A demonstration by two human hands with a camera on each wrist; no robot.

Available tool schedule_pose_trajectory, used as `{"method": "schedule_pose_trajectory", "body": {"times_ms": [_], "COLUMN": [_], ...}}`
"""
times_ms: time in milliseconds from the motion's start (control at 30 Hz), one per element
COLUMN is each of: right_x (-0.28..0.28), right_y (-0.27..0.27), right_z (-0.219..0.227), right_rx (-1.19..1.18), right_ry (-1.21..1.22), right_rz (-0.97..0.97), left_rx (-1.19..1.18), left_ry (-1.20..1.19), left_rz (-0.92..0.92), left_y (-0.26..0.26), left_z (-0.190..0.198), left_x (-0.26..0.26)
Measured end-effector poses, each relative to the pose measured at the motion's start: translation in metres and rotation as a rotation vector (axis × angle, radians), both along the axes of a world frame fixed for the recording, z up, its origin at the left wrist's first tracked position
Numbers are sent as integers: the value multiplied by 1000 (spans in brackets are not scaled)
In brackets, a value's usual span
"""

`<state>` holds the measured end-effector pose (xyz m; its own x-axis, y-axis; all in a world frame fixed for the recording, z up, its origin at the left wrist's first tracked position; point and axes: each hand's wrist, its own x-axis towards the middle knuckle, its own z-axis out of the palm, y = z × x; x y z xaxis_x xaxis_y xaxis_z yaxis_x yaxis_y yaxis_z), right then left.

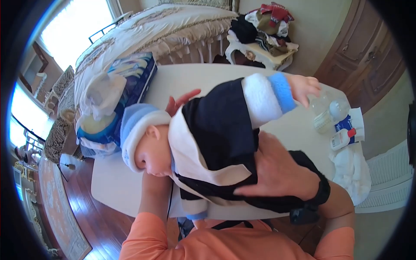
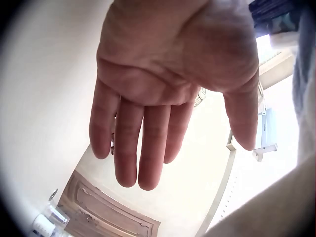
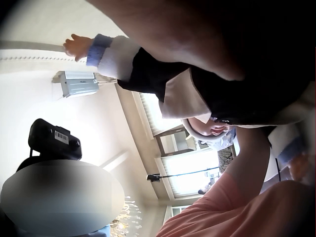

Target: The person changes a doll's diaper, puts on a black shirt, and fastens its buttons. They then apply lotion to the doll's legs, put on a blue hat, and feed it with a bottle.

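A baby doll (image 1: 151, 149) lies on its side across my left forearm, above the white table. It wears a blue and white fuzzy hat (image 1: 141, 125) and a black jacket (image 1: 223, 125) with a cream collar and fuzzy cuffs. My left hand (image 1: 182, 102) comes out behind the doll's neck; in the left wrist view its fingers (image 2: 127, 148) are straight and the palm bare. My right hand (image 1: 281, 169) rests on the jacket at the doll's middle, thumb stretched toward the collar. One doll arm (image 3: 113, 52) reaches out past my right hand in the right wrist view.
The white table (image 1: 186, 78) carries a diaper pack (image 1: 145, 78) at the left. Clear bottles (image 1: 340, 110), a red-capped bottle (image 1: 341, 139) and a white cloth (image 1: 352, 173) are at the right. Beyond stand a bed (image 1: 173, 30) and a small stand (image 1: 277, 58) piled with clothes.
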<state>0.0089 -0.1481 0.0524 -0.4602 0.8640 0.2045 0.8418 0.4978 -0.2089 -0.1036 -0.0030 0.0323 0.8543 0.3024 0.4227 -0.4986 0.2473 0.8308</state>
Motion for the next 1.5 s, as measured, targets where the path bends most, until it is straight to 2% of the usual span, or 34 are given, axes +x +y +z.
{"method": "schedule_pose_trajectory", "body": {"times_ms": [33, 133, 200, 267, 333, 400, 433, 500, 567, 633, 700, 767, 833, 867, 933, 1000, 1067, 1100, 1133, 1200, 1267, 1333, 1367, 1500], "right_x": [0, -3, -7, -12, -22, -17, -24, -32, -32, -33, -33, -29, -25, -23, -20, -20, -18, -16, -14, -11, -10, -11, -11, -14], "right_y": [2, 18, 26, 31, 27, 42, 42, 34, 32, 30, 27, 26, 24, 22, 20, 19, 21, 24, 27, 30, 30, 25, 19, 10], "right_z": [-2, -1, -1, 3, 1, -32, -25, -10, -7, -6, -4, -3, -4, -4, -3, -2, -6, -7, -8, -9, -9, -2, 3, 7], "right_rx": [-66, -114, -434, -464, -19, 274, 305, 383, 368, 366, 376, 360, 348, 329, 307, 308, 290, 271, 255, 229, 199, 176, 193, 118], "right_ry": [221, 653, 1290, 1245, 873, 609, 630, 459, 360, 348, 295, 295, 291, 245, 208, 242, 280, 257, 232, 260, 281, 316, 276, 323], "right_rz": [38, 162, 54, 58, 45, 49, 115, 158, 194, 200, 320, 335, 353, 364, 377, 453, 468, 444, 422, 421, 417, 487, 507, 583], "left_rx": [-30, -252, -449, -559, -607, -619, -624, -606, -537, -339, -281, -229, -211, -222, -49, -116, -206, -145, -150, -166, -154, -238, -197, -138], "left_ry": [7, 13, 12, 2, 4, 11, 17, 26, 33, 1, 46, 96, 286, 300, 397, 394, 234, 139, 144, 145, 154, 120, 87, 123], "left_rz": [23, 145, 261, 327, 347, 351, 354, 351, 331, 300, 298, 304, 213, 216, 148, 111, -105, -72, -65, 180, 182, -162, -234, -302], "left_y": [4, 15, 12, 8, 6, 5, 4, 2, 3, 5, 1, -5, -9, -14, -19, -8, 24, 37, 34, 31, 31, 36, 36, 25], "left_z": [-3, -30, -54, -66, -72, -73, -74, -72, -72, -74, -76, -69, -56, -50, -42, -59, -91, -105, -105, -103, -104, -105, -104, -93], "left_x": [-6, -47, -80, -93, -93, -92, -92, -90, -83, -79, -75, -75, -76, -74, -68, -70, -73, -69, -70, -75, -77, -74, -67, -61]}}
